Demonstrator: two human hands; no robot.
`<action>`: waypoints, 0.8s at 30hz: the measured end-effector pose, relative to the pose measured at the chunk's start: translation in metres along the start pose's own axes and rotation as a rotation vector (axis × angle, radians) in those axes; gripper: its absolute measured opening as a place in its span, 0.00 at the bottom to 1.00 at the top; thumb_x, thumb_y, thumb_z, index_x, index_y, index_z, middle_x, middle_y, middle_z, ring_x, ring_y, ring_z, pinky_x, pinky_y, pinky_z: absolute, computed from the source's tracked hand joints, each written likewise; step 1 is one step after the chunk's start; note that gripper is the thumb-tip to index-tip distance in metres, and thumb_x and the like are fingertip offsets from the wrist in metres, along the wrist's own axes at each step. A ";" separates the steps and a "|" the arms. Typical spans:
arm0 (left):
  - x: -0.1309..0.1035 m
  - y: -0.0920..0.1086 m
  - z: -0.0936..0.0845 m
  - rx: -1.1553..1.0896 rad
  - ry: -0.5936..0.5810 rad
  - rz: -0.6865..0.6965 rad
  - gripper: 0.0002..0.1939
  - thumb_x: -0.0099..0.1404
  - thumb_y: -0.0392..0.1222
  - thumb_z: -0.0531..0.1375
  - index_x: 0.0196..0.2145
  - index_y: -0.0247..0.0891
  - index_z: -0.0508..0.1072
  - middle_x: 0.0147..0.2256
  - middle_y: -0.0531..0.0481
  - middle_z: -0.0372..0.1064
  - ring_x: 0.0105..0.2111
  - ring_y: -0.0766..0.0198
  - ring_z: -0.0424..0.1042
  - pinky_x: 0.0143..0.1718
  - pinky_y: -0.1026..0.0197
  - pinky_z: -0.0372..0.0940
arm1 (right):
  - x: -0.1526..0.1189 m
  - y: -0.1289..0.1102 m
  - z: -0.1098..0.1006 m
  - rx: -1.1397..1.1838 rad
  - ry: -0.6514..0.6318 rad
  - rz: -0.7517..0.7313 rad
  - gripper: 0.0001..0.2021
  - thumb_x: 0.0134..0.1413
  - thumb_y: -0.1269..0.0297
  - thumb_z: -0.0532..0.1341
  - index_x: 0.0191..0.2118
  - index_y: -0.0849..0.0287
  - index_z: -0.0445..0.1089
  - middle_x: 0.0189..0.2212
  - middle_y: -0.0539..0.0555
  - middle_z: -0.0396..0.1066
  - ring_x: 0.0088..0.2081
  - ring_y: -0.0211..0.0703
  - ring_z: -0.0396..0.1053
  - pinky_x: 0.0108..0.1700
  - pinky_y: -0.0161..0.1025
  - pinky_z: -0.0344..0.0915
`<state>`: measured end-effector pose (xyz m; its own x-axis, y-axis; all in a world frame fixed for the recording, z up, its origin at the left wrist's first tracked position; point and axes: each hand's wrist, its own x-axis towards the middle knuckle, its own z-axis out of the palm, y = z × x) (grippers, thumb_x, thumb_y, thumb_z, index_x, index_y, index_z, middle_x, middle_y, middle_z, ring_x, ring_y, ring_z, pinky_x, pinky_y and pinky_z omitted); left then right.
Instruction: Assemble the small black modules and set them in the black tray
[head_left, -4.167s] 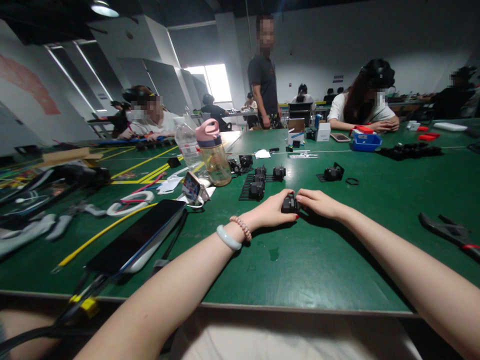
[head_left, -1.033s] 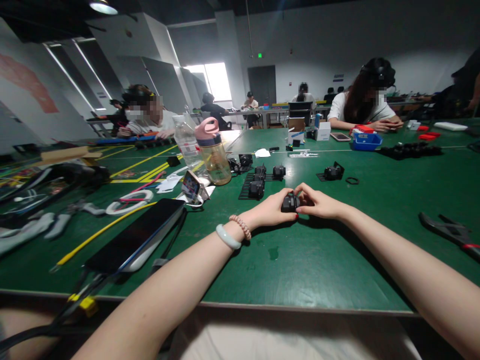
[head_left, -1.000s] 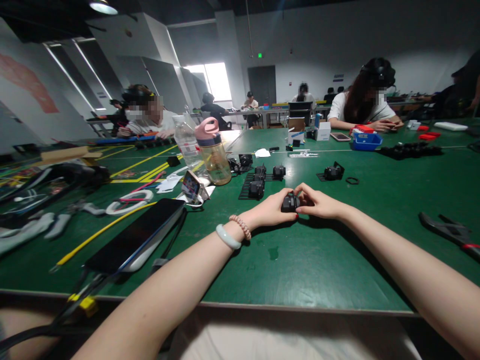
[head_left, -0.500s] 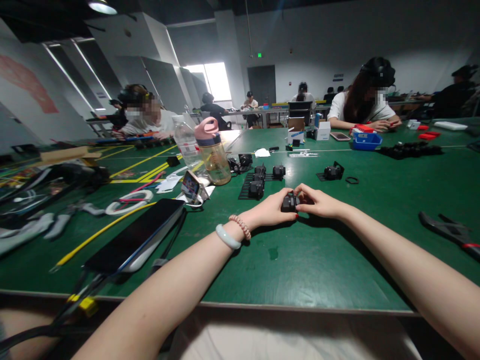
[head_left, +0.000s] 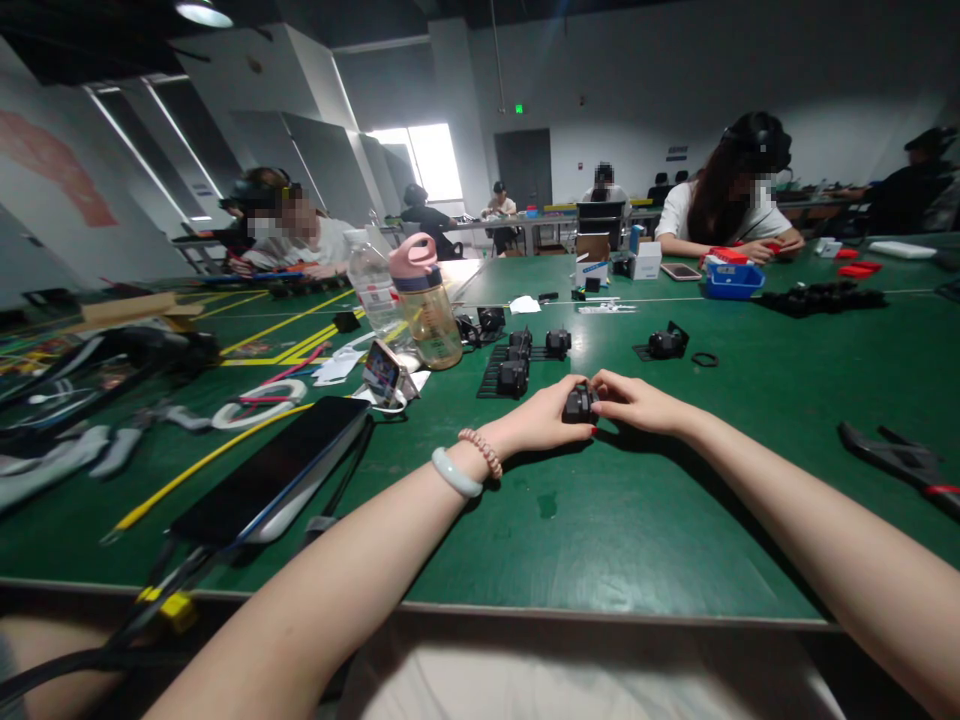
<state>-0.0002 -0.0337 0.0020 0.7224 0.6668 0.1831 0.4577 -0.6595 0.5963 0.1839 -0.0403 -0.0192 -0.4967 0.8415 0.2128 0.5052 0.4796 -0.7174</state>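
Note:
A small black part [head_left: 579,404] is held between both hands, just above the green table [head_left: 600,540]. My left hand [head_left: 546,415] is wrapped round its left side, thumb below and fingers behind. From the right, my right hand [head_left: 631,402] pinches the same part with thumb and fingertips. Several similar black parts [head_left: 513,377] stand on dark slotted plates to the left and beyond the hands. Another black part with an upright plate [head_left: 664,343] stands farther back on the right, beside a black ring [head_left: 705,359].
Black pliers [head_left: 900,458] lie at the right. On the left are a phone [head_left: 270,470], a propped small phone [head_left: 382,375], cables and a pink-lidded bottle [head_left: 429,320]. A blue bin [head_left: 733,281] sits far right, near a seated person [head_left: 720,200].
My right thumb and fingers have shifted slightly on the black part. My left hand has kept nearly the same place and hold.

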 end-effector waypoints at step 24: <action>0.000 -0.002 0.001 0.004 0.000 -0.008 0.27 0.47 0.44 0.58 0.45 0.37 0.57 0.38 0.49 0.62 0.36 0.62 0.64 0.38 0.61 0.58 | 0.002 -0.002 0.000 -0.054 0.009 0.004 0.15 0.49 0.55 0.48 0.31 0.61 0.62 0.24 0.49 0.62 0.28 0.35 0.58 0.31 0.33 0.55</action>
<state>-0.0006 -0.0333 0.0002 0.7185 0.6722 0.1785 0.4653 -0.6554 0.5949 0.1823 -0.0394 -0.0174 -0.4882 0.8456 0.2158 0.5446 0.4884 -0.6818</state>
